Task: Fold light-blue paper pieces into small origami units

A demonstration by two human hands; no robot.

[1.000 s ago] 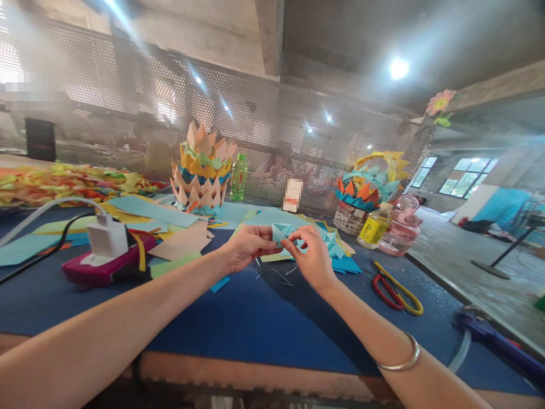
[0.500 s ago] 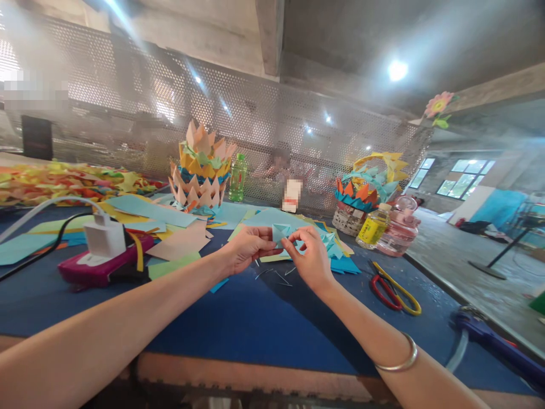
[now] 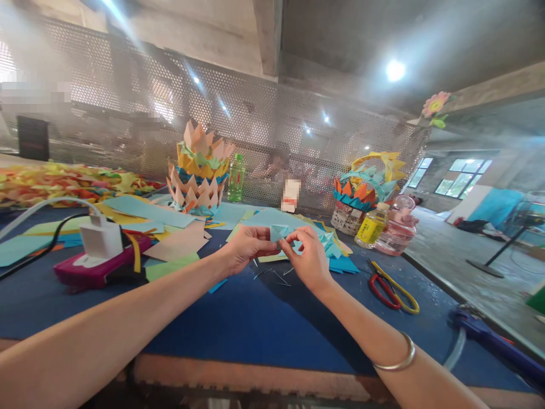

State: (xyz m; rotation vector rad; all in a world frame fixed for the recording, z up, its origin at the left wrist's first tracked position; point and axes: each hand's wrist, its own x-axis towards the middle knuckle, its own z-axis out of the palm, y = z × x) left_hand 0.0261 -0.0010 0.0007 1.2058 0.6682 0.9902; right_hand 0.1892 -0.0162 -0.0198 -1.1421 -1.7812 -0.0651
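Note:
A small folded piece of light blue paper (image 3: 279, 232) is held between both hands above the blue table. My left hand (image 3: 250, 247) pinches its left side, thumb in front. On its lower right edge, the thumb and fingers of my right hand (image 3: 307, 253) close together. Just beyond the right hand lie more folded light blue paper pieces (image 3: 331, 245). Beneath the hands, several thin wire-like bits (image 3: 276, 277) lie on the tabletop. My fingers cover part of the held paper.
Loose coloured paper sheets (image 3: 176, 240) spread left, near a purple power strip (image 3: 80, 271) with a white plug. Folded-paper baskets (image 3: 198, 190) stand behind. At right are a yellow-labelled bottle (image 3: 372, 229), a pink jug (image 3: 397, 233), scissors (image 3: 385, 291) and a blue-handled tool (image 3: 489, 335).
Both hands keep their hold on the folded paper and show only slight finger movement. The whole view has shifted a little.

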